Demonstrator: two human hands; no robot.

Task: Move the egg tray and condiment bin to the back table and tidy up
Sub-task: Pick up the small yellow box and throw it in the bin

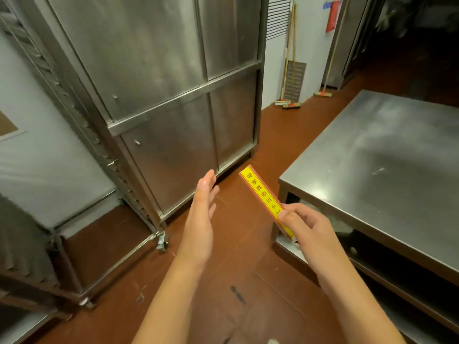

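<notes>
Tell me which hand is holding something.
The right hand pinches a yellow labelled strip; the left hand is open and empty.

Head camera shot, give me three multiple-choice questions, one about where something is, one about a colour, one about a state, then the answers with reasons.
1. Where are the brooms?
A. On the steel table
B. Leaning on the far white wall
C. Lying under the cabinet

2. What colour is the label on the held strip?
A. Yellow
B. Blue
C. White

3. How is the left hand?
A. Gripping the strip
B. Clenched
C. Open, empty

Answers: B, their handles rest upright against the wall; A, yellow with red characters; C, its fingers are spread while the right hand pinches the strip.
</notes>
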